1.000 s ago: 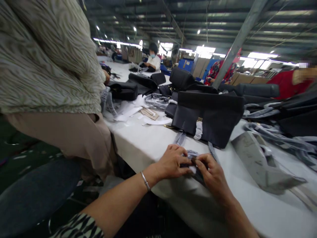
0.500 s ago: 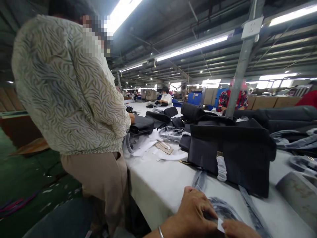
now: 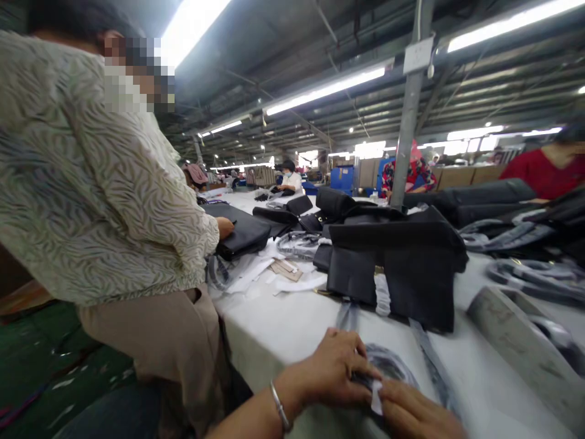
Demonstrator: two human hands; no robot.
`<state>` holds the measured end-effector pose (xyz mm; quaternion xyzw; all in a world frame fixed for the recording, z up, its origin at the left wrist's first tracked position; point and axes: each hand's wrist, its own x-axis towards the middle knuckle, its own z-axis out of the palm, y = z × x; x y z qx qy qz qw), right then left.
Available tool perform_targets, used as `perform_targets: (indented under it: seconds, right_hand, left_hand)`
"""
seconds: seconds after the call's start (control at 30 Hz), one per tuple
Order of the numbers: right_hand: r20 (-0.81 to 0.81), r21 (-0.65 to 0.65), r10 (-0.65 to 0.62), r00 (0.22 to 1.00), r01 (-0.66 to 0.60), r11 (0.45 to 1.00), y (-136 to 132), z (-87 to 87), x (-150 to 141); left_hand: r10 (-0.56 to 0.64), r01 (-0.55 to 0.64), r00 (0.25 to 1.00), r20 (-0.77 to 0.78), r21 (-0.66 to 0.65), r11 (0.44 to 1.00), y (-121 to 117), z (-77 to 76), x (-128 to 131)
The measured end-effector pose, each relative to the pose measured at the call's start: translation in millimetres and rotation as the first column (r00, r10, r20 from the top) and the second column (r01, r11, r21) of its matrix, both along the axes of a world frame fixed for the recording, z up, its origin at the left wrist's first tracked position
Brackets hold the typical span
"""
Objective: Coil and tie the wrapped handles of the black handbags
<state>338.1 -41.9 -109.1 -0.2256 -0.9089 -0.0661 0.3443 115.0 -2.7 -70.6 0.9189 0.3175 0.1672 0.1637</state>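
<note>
Near the table's front edge, my left hand [image 3: 336,369], with a bangle at the wrist, has its fingers closed on a plastic-wrapped strap [image 3: 393,360] that loops in a coil. Beside it, my right hand [image 3: 414,410] presses its fingertips against a small white strip [image 3: 376,397] on that strap. The strip lies between the two hands, partly covered by fingers. Just beyond stands a black bag [image 3: 418,274], a white gathered wrap on its front clasp. Two wrapped strap lengths run from the bag toward my hands.
A grey box-like holder [image 3: 507,341] with a roll inside stands at right. More black bags [image 3: 336,204] and wrapped straps lie behind. Paper and card scraps [image 3: 287,269] lie left of the bag. A co-worker in a patterned jacket [image 3: 105,183] stands close at left, one hand on a black bag.
The view has shifted, so the bag and pillar sit further left. My right hand has come further into view and is against the white strip. The co-worker's forearm and hand show more over a bag.
</note>
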Motion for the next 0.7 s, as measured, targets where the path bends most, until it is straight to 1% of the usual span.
perform_targets:
  seconds: [0.03, 0.07, 0.1, 0.17, 0.3, 0.37, 0.5, 0.6, 0.7]
  right_hand:
    - [0.002, -0.028, -0.054, 0.999, 0.054, 0.998, -8.6, 7.6, -2.9]
    - [-0.001, -0.023, -0.071, 0.997, 0.071, 0.997, -16.1, 15.0, -5.8]
    - [0.02, -0.047, -0.1, 0.995, 0.101, 0.994, -21.8, 21.4, -8.5]
    - [0.05, -0.084, -0.116, 0.992, 0.12, 0.989, -27.7, 29.7, -12.1]
    - [0.079, -0.15, -0.123, 0.989, 0.133, 0.98, -32.3, 31.0, -12.0]
    - [0.078, -0.138, -0.123, 0.989, 0.133, 0.982, -33.9, 28.5, -10.3]
    - [0.04, -0.096, -0.144, 0.989, 0.147, 0.985, -35.1, 23.9, -8.1]
    - [-0.033, -0.124, -0.176, 0.984, 0.17, 0.978, -36.6, 24.3, -10.4]
    - [-0.018, -0.172, -0.228, 0.974, 0.221, 0.96, -38.7, 25.7, -17.8]
  left_hand:
    - [-0.008, 0.008, 1.0, -0.027, 0.012, 1.0, -3.0, 8.3, -0.6]
    - [-0.017, 0.017, 0.998, -0.063, 0.012, 1.0, -4.6, 15.1, -0.6]
    - [-0.023, 0.024, 0.996, -0.083, 0.019, 1.0, -4.6, 20.0, -0.3]
    - [-0.023, 0.024, 0.995, -0.099, 0.007, 1.0, -1.3, 24.2, 1.0]
    - [-0.015, 0.013, 0.997, -0.073, -0.039, 0.999, 3.4, 22.5, 3.9]
    - [-0.005, 0.002, 0.998, -0.069, -0.031, 1.0, 3.9, 20.9, 5.3]
    - [0.002, 0.003, 0.997, -0.082, 0.055, 0.998, 3.1, 17.4, 7.9]
    - [-0.018, 0.024, 0.999, -0.047, 0.131, 0.991, -0.6, 14.3, 9.4]
    - [-0.04, 0.043, 0.999, -0.023, 0.139, 0.989, -1.4, 10.6, 10.0]
